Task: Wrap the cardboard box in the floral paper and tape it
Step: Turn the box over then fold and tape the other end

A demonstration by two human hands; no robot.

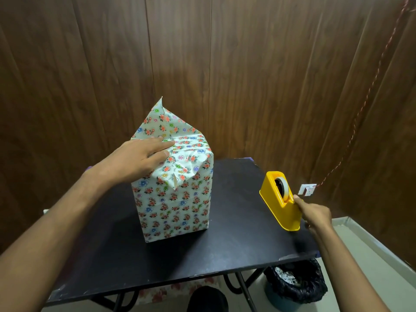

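The box [173, 203] stands upright on the black table [236, 248], covered in floral paper. Its near top flap is folded down over the front edge, while a pointed flap [161, 122] sticks up at the back. My left hand [144, 157] lies flat on top with straight fingers, pressing the folded paper down. A yellow tape dispenser [280, 202] with a roll of tape sits at the table's right edge. My right hand [314, 213] is at the dispenser's front end, fingers curled and pinching at the cutter where the tape end is; the tape itself is too small to see.
A bin lined with a black bag [297, 282] stands on the floor under the table's right corner. More floral paper [180, 291] shows below the table's front edge. Wooden wall panels close off the back and right, with a wall socket [307, 189] behind the dispenser.
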